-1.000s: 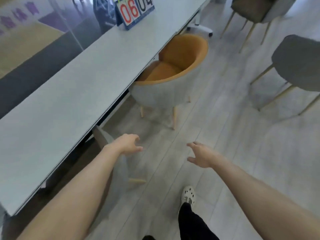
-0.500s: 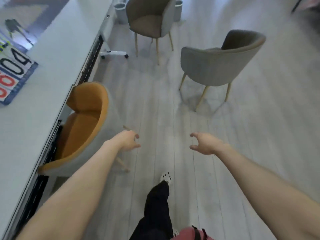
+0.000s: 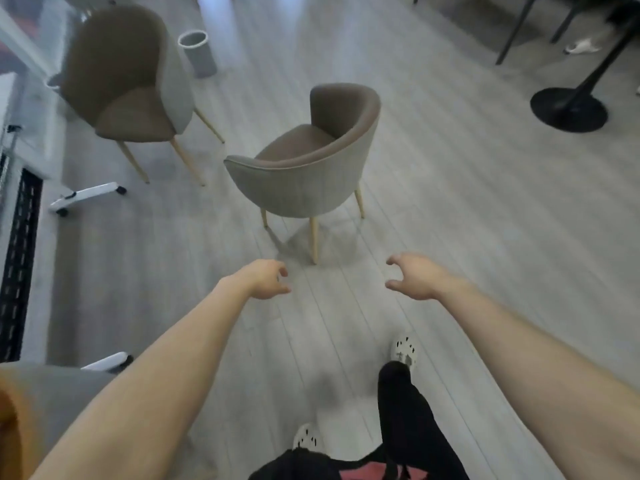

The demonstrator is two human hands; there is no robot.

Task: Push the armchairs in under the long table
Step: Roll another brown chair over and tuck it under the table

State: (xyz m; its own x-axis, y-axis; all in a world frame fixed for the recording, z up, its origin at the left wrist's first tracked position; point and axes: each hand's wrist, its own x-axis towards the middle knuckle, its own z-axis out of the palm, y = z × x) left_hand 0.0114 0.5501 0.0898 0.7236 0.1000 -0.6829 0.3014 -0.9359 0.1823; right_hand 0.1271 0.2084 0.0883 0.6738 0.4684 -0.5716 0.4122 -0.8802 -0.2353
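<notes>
The armchair (image 3: 304, 168) nearest ahead, grey-brown with pale wooden legs, stands alone in the middle of the plank floor (image 3: 467, 220), well apart from the desk (image 3: 10, 109), whose blurred edge and dark under-rail run down the far left of the view. Its curved back faces right and toward the camera, its seat opening toward the left. A second armchair (image 3: 128, 84) of the same brown stands further back and to the left, near the desk, its seat turned toward the camera. Between the two chairs the floor is bare. A white wheeled foot (image 3: 86, 197) sticks out from under the desk onto the floor, and another shows lower down at the left. A small grey bin (image 3: 198, 53) stands just behind the second armchair. At the lower left corner the grey shell and orange lining of a third armchair (image 3: 41, 403) show, partly hidden by the left forearm. A black pedestal base (image 3: 568, 110) sits at the upper right.

The left hand (image 3: 265, 278) and the right hand (image 3: 414, 277) both reach forward in the air, fingers loosely curled and spread, holding nothing, short of the near armchair's front leg.
</notes>
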